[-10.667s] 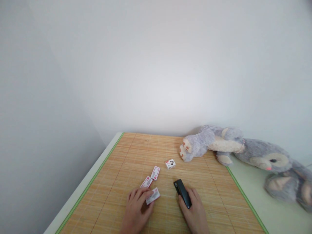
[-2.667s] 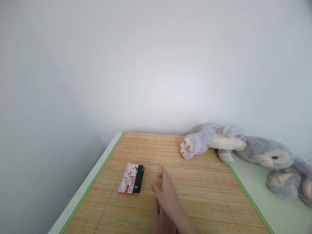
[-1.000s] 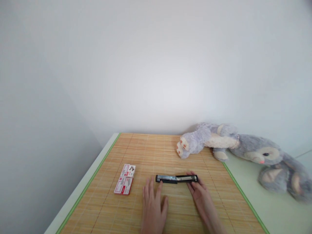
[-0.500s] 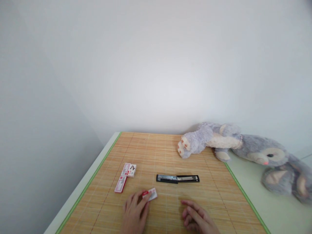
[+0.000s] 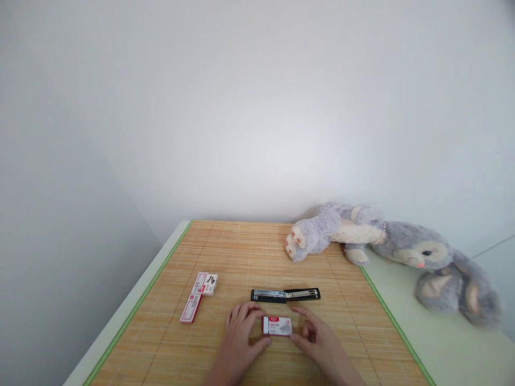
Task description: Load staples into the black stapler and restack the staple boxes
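Note:
A small white and red box of staples [image 5: 277, 326] lies on the bamboo mat between my hands, its printed face up. My left hand [image 5: 243, 332] is at the box's left end, thumb and index finger spread apart, the thumb tip by its lower left corner. At the other end, my right hand [image 5: 316, 335] has thumb and index finger apart, with the thumb tip at the box's lower right corner; its other fingers curl in. Just beyond the box lies a black stapler [image 5: 285, 295], folded out flat with its metal channel showing.
Several more small red and white boxes [image 5: 190, 308] lie together on the left of the bamboo mat [image 5: 237, 246]. A grey plush rabbit [image 5: 358, 233] stretches along the back right, over the mat's green edge onto the pale table [image 5: 454, 343]. A wall stands behind.
The staple box has moved right and now lies level between my hands. My left hand has followed it rightward and spread around its end; my right hand has come up to the other end.

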The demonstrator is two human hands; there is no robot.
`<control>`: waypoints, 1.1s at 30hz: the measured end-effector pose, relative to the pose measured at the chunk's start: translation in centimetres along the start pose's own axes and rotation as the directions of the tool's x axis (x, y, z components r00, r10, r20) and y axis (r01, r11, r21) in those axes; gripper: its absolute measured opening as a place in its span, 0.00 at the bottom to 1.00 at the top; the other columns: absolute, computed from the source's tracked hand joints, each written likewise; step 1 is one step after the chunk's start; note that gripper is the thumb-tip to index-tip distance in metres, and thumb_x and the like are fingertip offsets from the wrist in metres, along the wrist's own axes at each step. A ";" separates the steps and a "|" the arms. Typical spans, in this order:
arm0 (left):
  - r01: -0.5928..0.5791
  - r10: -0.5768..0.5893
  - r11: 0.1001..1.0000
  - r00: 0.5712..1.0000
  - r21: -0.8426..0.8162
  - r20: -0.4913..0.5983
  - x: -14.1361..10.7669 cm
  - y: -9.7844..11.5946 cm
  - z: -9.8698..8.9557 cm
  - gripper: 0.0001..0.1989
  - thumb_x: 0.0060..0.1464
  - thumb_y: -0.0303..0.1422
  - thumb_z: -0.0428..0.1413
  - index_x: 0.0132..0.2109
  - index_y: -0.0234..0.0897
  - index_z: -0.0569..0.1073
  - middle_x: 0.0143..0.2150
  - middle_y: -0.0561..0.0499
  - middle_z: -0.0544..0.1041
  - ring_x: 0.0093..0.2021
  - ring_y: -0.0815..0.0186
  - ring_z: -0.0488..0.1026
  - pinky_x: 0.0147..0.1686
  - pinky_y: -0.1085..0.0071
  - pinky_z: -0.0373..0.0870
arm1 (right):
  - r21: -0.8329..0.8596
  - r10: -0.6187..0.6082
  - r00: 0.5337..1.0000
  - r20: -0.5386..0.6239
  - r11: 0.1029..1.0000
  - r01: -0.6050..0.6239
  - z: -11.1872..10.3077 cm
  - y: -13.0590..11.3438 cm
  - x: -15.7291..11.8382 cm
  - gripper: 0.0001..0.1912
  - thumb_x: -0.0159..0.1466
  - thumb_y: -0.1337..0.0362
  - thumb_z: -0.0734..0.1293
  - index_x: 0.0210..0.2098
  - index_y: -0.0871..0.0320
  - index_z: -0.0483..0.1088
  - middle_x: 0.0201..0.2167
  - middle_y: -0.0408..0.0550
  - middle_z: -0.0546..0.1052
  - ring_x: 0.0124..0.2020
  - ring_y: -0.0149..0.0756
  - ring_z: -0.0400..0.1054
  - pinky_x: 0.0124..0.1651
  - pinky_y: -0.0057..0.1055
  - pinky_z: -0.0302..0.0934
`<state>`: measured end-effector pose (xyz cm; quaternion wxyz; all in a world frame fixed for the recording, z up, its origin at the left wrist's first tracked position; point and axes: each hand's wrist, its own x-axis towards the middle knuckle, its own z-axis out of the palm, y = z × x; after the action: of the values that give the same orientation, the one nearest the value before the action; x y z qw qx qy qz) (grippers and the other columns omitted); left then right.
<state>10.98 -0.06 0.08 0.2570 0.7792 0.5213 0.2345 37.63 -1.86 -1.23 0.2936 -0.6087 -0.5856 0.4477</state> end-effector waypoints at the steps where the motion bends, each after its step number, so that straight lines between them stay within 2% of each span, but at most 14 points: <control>1: 0.000 0.000 1.000 1.000 -0.004 0.003 0.0 -0.1 -0.3 0.19 0.53 0.39 0.66 0.53 0.51 0.78 0.60 0.50 0.74 0.62 0.52 0.66 0.62 0.55 0.61 | -0.072 -0.022 0.999 0.046 0.997 0.025 0.3 -0.5 0.2 0.31 0.59 0.52 0.72 0.61 0.50 0.70 0.25 0.38 0.72 0.27 0.36 0.67 0.33 0.30 0.59; 3: 0.002 -0.002 1.000 1.000 -0.015 0.001 0.0 -0.4 -0.9 0.15 0.55 0.39 0.65 0.50 0.50 0.79 0.58 0.50 0.75 0.60 0.53 0.67 0.61 0.55 0.63 | -0.184 -0.043 0.994 0.103 0.981 0.062 0.7 -1.3 0.6 0.28 0.61 0.56 0.70 0.61 0.48 0.72 0.27 0.40 0.75 0.29 0.38 0.69 0.35 0.32 0.59; 5: 0.008 -0.008 1.000 1.000 -0.030 -0.016 0.2 -0.7 -1.3 0.15 0.55 0.39 0.65 0.50 0.49 0.79 0.57 0.49 0.75 0.59 0.52 0.68 0.60 0.55 0.64 | -0.251 -0.058 0.994 0.097 0.965 0.081 0.7 -1.7 0.9 0.24 0.62 0.58 0.68 0.59 0.48 0.74 0.28 0.42 0.75 0.31 0.39 0.70 0.35 0.32 0.59; 10: 0.012 -0.015 0.999 0.998 -0.043 -0.067 0.3 -1.4 -1.5 0.15 0.54 0.38 0.65 0.49 0.48 0.80 0.56 0.48 0.76 0.59 0.51 0.69 0.59 0.55 0.66 | -0.324 -0.095 0.993 0.069 0.939 0.112 -0.1 -2.9 1.5 0.27 0.61 0.58 0.70 0.61 0.48 0.72 0.27 0.41 0.77 0.30 0.39 0.71 0.35 0.31 0.59; 12: 0.011 -0.013 0.999 0.998 -0.033 -0.069 0.2 -1.4 -1.4 0.15 0.53 0.38 0.66 0.49 0.48 0.80 0.56 0.48 0.76 0.58 0.52 0.69 0.59 0.56 0.66 | -0.373 -0.129 0.988 0.087 0.915 0.152 0.2 -4.4 1.8 0.20 0.63 0.57 0.69 0.55 0.46 0.77 0.28 0.42 0.79 0.30 0.39 0.72 0.34 0.30 0.59; 15: 0.006 -0.008 0.999 0.998 -0.031 -0.067 0.2 -1.3 -1.5 0.15 0.53 0.37 0.66 0.49 0.49 0.80 0.56 0.49 0.76 0.59 0.53 0.69 0.59 0.57 0.66 | -0.523 -0.173 0.973 0.151 0.821 0.227 1.4 -6.9 2.7 0.09 0.64 0.60 0.68 0.41 0.45 0.82 0.32 0.44 0.82 0.34 0.40 0.75 0.37 0.31 0.59; 18: 0.012 -0.014 0.999 0.998 -0.039 -0.063 0.2 -1.0 -1.6 0.15 0.53 0.37 0.65 0.49 0.49 0.80 0.56 0.49 0.76 0.59 0.53 0.68 0.59 0.56 0.65 | -0.614 -0.180 0.969 0.172 0.750 0.248 2.9 -8.2 3.9 0.08 0.60 0.64 0.70 0.32 0.48 0.83 0.32 0.48 0.84 0.37 0.45 0.77 0.40 0.33 0.60; 23: 0.010 -0.014 0.998 0.998 -0.058 -0.061 0.2 -0.9 -1.8 0.15 0.53 0.37 0.66 0.50 0.49 0.80 0.56 0.48 0.76 0.58 0.52 0.68 0.59 0.55 0.65 | -0.650 -0.190 0.965 0.183 0.712 0.264 4.5 -8.4 5.1 0.07 0.57 0.68 0.70 0.25 0.52 0.81 0.29 0.53 0.83 0.34 0.47 0.77 0.40 0.35 0.60; 26: 0.007 -0.010 0.999 0.997 -0.052 -0.071 0.1 -1.0 -1.8 0.15 0.54 0.38 0.66 0.50 0.49 0.80 0.56 0.49 0.76 0.58 0.53 0.69 0.58 0.57 0.65 | -0.621 -0.218 0.956 0.196 0.727 0.293 4.0 -8.4 4.9 0.07 0.59 0.67 0.70 0.28 0.52 0.80 0.29 0.51 0.83 0.34 0.44 0.77 0.39 0.33 0.59; 30: 0.003 -0.007 0.999 0.997 -0.048 -0.077 0.1 -0.9 -1.8 0.15 0.53 0.36 0.66 0.49 0.49 0.80 0.54 0.49 0.77 0.56 0.53 0.69 0.57 0.58 0.66 | -0.547 -0.236 0.954 0.186 0.781 0.300 1.8 -7.9 4.1 0.06 0.60 0.64 0.69 0.34 0.50 0.80 0.28 0.43 0.81 0.30 0.37 0.74 0.35 0.29 0.56; 33: 0.009 -0.013 0.999 0.997 -0.048 -0.072 0.1 -0.8 -1.8 0.15 0.53 0.36 0.66 0.49 0.49 0.80 0.51 0.49 0.77 0.55 0.54 0.70 0.55 0.58 0.66 | -0.492 -0.228 0.958 0.173 0.823 0.284 0.3 -6.6 3.5 0.06 0.62 0.63 0.67 0.35 0.51 0.78 0.26 0.41 0.79 0.28 0.34 0.72 0.31 0.27 0.55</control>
<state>9.31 0.56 0.96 0.2578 0.7611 0.5289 0.2732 34.06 2.42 3.79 0.1472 -0.5557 -0.7745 0.2641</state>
